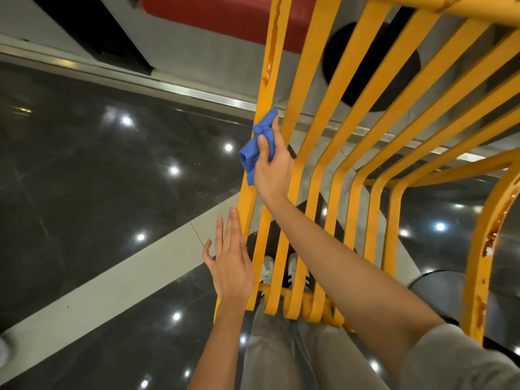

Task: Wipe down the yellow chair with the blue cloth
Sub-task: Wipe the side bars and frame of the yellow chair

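Note:
The yellow chair (332, 153) is made of curved metal slats and fills the right half of the view, with chipped, rusty paint on its leftmost slat and right frame. My right hand (271, 167) grips the bunched blue cloth (257, 146) and presses it against the leftmost slat. My left hand (230, 263) is lower down, fingers spread and flat, its fingertips touching the outer edge of that same slat.
Glossy dark floor tiles with light reflections (98, 178) spread to the left, crossed by a pale strip (112, 291). A red seat (213, 15) and a round black base (371, 66) lie beyond the slats. My grey trousers (267, 347) and white shoes (268, 270) show below.

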`<state>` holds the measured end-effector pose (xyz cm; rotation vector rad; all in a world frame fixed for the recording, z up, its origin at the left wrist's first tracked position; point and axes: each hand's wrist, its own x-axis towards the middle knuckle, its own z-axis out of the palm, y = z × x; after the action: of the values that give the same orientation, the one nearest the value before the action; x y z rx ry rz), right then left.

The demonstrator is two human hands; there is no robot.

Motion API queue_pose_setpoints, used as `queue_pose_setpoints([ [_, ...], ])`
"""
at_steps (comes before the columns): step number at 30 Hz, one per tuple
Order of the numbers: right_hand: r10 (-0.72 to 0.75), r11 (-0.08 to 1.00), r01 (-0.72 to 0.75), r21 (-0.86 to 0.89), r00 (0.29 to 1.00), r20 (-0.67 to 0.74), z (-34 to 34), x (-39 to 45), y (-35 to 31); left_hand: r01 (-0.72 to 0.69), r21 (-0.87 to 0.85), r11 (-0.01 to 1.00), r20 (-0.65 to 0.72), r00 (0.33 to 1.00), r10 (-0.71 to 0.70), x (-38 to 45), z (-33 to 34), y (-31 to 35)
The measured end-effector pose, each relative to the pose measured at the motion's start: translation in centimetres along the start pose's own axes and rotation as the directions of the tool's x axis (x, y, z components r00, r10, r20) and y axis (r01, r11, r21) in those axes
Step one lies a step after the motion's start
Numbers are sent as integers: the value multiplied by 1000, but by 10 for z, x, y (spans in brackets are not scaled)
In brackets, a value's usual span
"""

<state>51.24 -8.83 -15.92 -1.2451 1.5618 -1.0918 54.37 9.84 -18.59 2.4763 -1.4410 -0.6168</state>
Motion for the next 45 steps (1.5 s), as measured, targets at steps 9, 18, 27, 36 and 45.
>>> queue_pose_setpoints([
  [9,-5,995,11,103,998,-66,1,38,-37,-1,6,1000,4,1000,1,0,1,0],
  [18,21,996,-15,90,997,-74,2,62,-51,-1,-2,1000,6,1000,1,1,3,-2],
  [27,-46,997,52,56,993,-108,3,69,-61,-2,-22,1000,10,1000,3,1,1,-2],
  [36,23,997,-13,74,989,-146,13,42,-20,-29,-16,999,1,1000,29,0,1,-3],
  [45,-128,992,129,-17,952,-277,12,78,-36,-61,-28,998,-34,998,60,1,6,-6],
])
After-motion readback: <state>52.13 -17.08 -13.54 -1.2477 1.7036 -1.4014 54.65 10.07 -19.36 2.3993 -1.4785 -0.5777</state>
